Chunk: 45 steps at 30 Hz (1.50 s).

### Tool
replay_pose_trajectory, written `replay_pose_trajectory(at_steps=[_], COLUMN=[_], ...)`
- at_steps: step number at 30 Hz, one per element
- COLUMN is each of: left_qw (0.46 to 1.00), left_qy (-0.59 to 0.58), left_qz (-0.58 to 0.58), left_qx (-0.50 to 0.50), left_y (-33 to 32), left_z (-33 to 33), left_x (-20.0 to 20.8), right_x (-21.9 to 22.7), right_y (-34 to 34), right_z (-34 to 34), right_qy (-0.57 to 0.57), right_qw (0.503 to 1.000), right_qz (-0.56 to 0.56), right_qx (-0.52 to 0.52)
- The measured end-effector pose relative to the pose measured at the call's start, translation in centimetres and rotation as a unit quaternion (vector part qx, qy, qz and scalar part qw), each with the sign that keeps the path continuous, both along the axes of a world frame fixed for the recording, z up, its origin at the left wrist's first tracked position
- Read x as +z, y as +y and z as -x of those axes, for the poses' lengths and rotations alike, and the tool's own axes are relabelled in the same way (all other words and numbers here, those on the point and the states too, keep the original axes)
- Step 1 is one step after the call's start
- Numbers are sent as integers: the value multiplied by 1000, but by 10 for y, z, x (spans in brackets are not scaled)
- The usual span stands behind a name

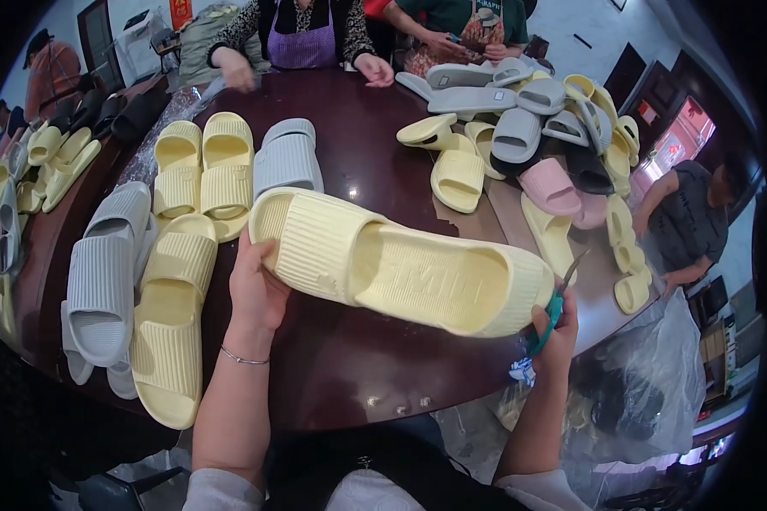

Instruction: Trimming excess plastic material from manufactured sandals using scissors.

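A pale yellow slide sandal [435,277] lies lengthwise across both my hands, its insole facing up, above the dark red table. My left hand [262,285] grips it at the ribbed strap end. Around the heel end my right hand [558,341] is closed, also holding green-handled scissors [547,322] whose thin blade points up past the heel. A small crumpled blue-and-white scrap [522,370] hangs just below that hand. Close to my left forearm, a yellow slide [172,324] and a grey slide [104,281] rest on others at the table edge.
Further left on the table [332,375] stand two upright yellow slides [227,166] and a grey slide [288,157]. A mixed pile with a pink slide [550,186] covers the right side. Several people work around the table. Clear plastic bags [648,375] hang at the right edge.
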<state>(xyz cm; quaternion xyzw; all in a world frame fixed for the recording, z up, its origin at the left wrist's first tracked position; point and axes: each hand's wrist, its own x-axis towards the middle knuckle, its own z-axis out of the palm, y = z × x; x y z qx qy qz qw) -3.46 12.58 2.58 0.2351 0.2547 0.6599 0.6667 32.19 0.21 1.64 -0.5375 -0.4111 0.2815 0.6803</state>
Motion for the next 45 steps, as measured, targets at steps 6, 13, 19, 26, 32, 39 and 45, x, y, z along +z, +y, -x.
replay_pose_trajectory(at_steps=[6, 13, 19, 26, 32, 39, 45], left_qw=[991, 976, 983, 990, 993, 989, 983], left_qy=[74, 143, 103, 47, -113, -116, 46], left_qz=[-51, -80, -94, -96, -27, -77, -102], left_qx=[104, 144, 118, 87, -19, -41, -144], left_y=[4, 0, -2, -1, 4, -16, -15], left_z=[-8, -19, -21, -17, 4, -23, -20], left_x=[-14, -23, -19, -14, -14, -21, -35], right_x=[10, 12, -8, -30, -27, -41, -29], right_y=[-1, -3, 5, 3, 9, -11, -21], right_z=[34, 60, 64, 58, 65, 76, 103], right_qy=[-24, -72, -12, -44, -212, -310, -265], right_qw=[997, 996, 998, 992, 941, 887, 911], right_qz=[-48, -10, -59, -113, -253, -204, -149], right_qx=[-54, -45, -30, -46, 75, 276, 280])
